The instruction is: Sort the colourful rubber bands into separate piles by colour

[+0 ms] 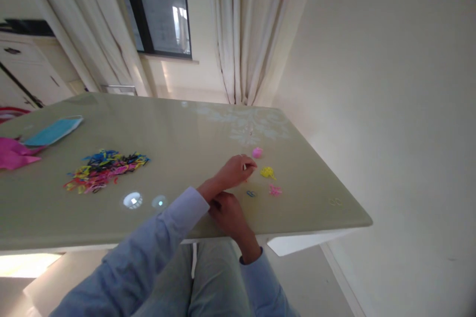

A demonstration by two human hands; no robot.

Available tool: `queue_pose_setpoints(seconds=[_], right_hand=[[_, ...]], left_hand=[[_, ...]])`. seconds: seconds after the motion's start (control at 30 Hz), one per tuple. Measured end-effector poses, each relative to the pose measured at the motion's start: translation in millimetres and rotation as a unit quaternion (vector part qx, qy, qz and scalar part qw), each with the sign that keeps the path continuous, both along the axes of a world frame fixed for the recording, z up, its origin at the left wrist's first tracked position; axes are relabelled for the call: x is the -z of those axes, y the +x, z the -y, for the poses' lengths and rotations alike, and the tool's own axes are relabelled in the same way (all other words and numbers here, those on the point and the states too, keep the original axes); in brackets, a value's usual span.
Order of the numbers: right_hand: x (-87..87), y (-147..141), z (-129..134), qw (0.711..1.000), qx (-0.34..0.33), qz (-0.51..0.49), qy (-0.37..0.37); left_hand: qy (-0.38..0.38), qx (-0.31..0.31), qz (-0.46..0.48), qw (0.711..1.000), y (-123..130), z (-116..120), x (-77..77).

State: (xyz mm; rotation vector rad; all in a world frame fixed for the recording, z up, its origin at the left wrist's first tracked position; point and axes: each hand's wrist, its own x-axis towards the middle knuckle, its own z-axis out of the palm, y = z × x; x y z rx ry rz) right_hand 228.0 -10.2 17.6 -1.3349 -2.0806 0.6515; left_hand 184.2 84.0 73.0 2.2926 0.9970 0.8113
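Note:
My left hand (235, 171) reaches across the table to the right, its fingers bent into a pinch. Anything between them is too small to make out. Under the left wrist, my right hand (229, 212) is closed with curled fingers, and their tips are partly hidden. Small piles of what look like rubber bands lie beside the left hand: purple-pink bands (257, 152), yellow bands (267, 172) and pink bands (275, 190). A few dark blue bands (251, 193) rest just right of my right hand.
A large mixed heap of coloured bands (107, 171) lies to the left. Beyond it are a blue face mask (54, 132) and a bright pink item (17, 153). Pale yellow bands (335, 202) sit near the right edge of the table (178, 129). A wall (390, 109) stands on the right.

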Motion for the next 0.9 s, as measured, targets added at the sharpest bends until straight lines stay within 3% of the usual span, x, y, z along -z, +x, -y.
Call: queue_pose_setpoints(seconds=[0.13,0.2,0.37,0.53,0.67,0.8,0.9], right_hand=[[-6.2,1.7,3.0,0.995,0.0,-0.099,0.015],[-7.6,2.6,3.5,0.994,0.002,-0.11,0.015],[-7.0,4.5,1.1,0.993,0.026,-0.111,0.007],[-7.4,2.9,-0.5,0.994,0.039,-0.103,-0.016],[-14.0,-9.7,-8.9,0.995,0.053,-0.082,-0.021],[-26.4,-41.7,-33.4,0.997,0.03,-0.075,-0.013],[-35.5,-77.1,-57.6,0.997,-0.016,-0.07,-0.003]], left_hand=[[-0.071,-0.164,0.095,0.979,-73.5,14.7,14.3],[-0.089,-0.209,0.097,0.969,-111.1,28.9,27.0],[-0.038,-0.329,0.119,0.936,-171.3,73.2,50.4],[0.005,-0.349,0.108,0.931,-194.4,90.8,54.2],[0.0,-0.3,0.043,0.953,-192.8,93.1,55.3],[0.021,-0.244,-0.131,0.961,-179.5,99.3,50.6],[0.018,-0.238,-0.159,0.958,-176.1,102.6,45.5]])
